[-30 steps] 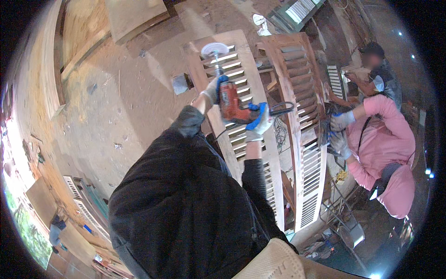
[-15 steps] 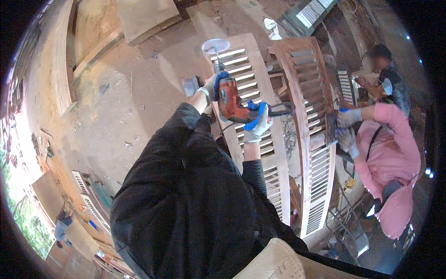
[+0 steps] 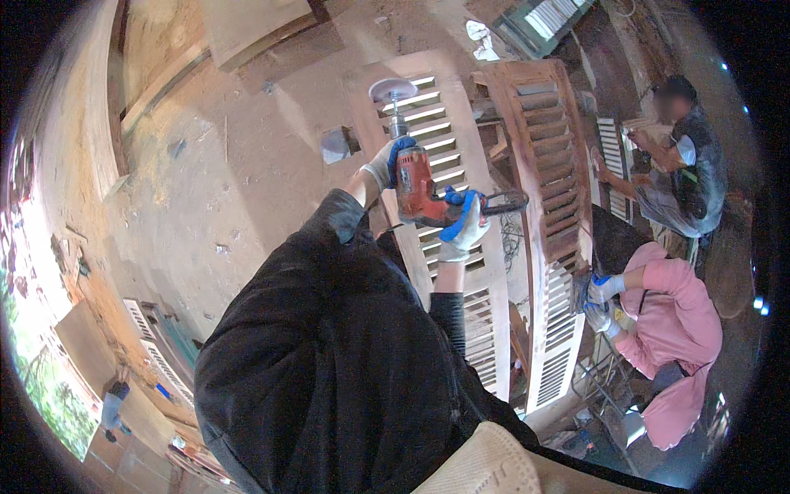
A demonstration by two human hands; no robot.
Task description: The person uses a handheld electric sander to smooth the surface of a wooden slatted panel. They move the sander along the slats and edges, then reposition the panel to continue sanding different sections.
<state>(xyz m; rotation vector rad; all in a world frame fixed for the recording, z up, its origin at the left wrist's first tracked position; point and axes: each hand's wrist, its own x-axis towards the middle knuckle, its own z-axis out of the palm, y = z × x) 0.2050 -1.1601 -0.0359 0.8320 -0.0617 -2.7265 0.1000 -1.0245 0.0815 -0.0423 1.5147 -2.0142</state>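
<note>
Both my hands wear white and blue work gloves and hold a red power drill (image 3: 415, 185). My left hand (image 3: 382, 165) wraps the front of its body near the chuck. My right hand (image 3: 466, 226) is closed round the rear handle. A round sanding disc (image 3: 393, 90), blurred as if spinning, is fitted to the drill. It sits over the far left part of a pale louvred shutter (image 3: 462, 115); whether it touches the wood I cannot tell. A dark cord loops behind the handle.
Right of my shutter lies a second, reddish-brown louvred shutter (image 3: 555, 165). A co-worker in pink (image 3: 679, 296) works along it with gloved hands. Another person (image 3: 699, 185) sits beyond, near a smaller shutter. Boards (image 3: 255, 25) lie far left. A grey block (image 3: 336, 145) rests beside my shutter.
The drill and disc have shifted slightly right and nearer in the picture, still in both my hands. The co-worker in pink has moved their hands nearer along the second shutter.
</note>
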